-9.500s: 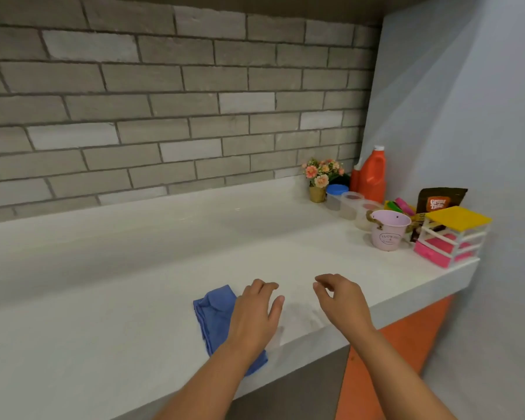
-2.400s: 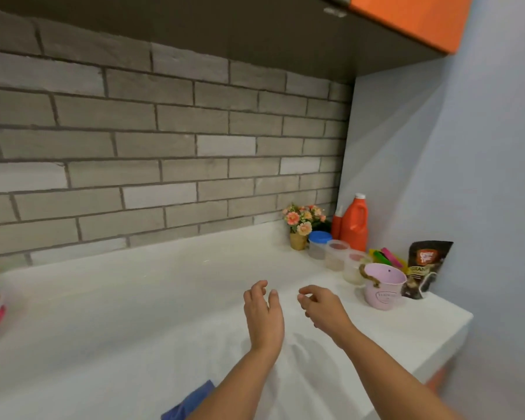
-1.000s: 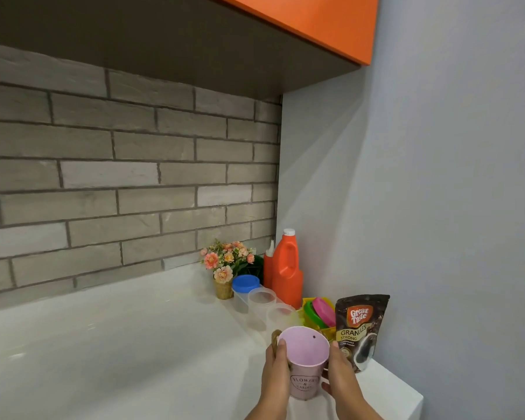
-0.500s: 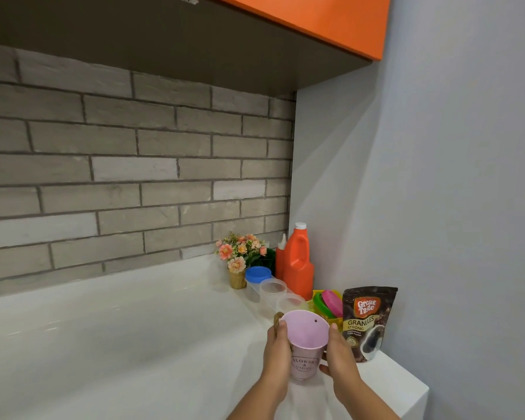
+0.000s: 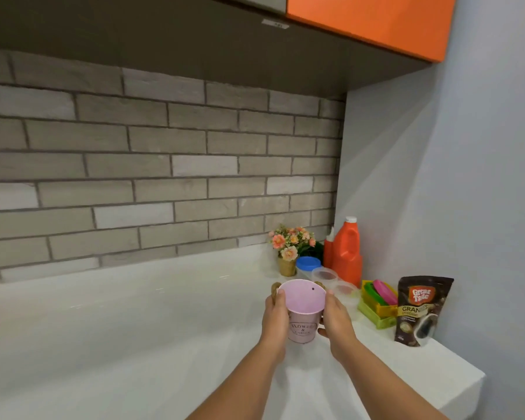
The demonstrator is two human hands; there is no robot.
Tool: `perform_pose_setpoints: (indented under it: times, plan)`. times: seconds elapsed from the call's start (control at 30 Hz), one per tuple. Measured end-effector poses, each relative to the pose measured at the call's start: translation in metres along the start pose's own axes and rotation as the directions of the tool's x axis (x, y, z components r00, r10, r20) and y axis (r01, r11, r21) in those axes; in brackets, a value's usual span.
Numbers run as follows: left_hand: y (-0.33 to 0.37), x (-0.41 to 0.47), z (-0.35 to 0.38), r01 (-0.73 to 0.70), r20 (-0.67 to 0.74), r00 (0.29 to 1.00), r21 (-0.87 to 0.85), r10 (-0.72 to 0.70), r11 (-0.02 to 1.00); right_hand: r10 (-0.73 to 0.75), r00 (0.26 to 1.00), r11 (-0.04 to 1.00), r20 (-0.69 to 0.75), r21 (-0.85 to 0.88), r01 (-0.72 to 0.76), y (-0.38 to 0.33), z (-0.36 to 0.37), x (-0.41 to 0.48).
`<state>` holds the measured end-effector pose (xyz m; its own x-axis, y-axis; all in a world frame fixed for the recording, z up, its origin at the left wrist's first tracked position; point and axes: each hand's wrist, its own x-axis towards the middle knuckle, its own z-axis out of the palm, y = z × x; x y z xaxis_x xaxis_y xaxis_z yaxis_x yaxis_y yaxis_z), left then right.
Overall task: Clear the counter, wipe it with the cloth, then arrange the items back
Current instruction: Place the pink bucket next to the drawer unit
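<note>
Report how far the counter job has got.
Done: the left of the counter lies bare. In hand: left hand and right hand grip the pink bucket. Left: flower pot, tubs, orange bottle, lid tray and coffee pouch stand in the corner; cloth out of view, wiping and rearranging seemingly remain.

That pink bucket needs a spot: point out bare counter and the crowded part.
Bare: the counter left of the pink bucket, from brick wall to front edge. Crowded: right corner, around flower pot, orange bottle, green tray and coffee pouch.
</note>
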<state>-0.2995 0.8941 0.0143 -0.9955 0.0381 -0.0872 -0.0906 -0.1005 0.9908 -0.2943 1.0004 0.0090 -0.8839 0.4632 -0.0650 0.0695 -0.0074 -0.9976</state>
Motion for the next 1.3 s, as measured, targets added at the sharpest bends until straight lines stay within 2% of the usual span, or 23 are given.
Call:
perform_pose_setpoints:
  times: [0.23,0.57,0.97,1.2,1.3]
  plan:
    - [0.027,-0.040,-0.140,-0.038,-0.114,0.993,-0.016,0.036,0.999,-0.027,0.990,0.999,0.139,-0.024,0.030,-0.013,0.116,-0.086]
    - [0.052,-0.110,-0.343,-0.116,-0.309,0.945,-0.006,0.108,0.993,-0.049,0.917,0.999,0.397,0.000,0.053,-0.020,0.282,-0.218]
    - [0.071,-0.126,-0.505,-0.186,-0.545,0.825,-0.020,0.145,0.982,-0.065,0.775,0.993,0.629,-0.038,0.115,-0.026,0.451,-0.283]
    - [0.078,-0.121,-0.590,-0.146,-0.685,0.720,0.001,0.107,0.989,0.020,0.683,0.993,0.730,-0.094,0.072,-0.026,0.536,-0.309]
    - [0.078,-0.118,-0.623,-0.119,-0.715,0.696,-0.022,0.068,0.993,0.041,0.666,0.993,0.745,-0.105,0.056,-0.026,0.563,-0.322]
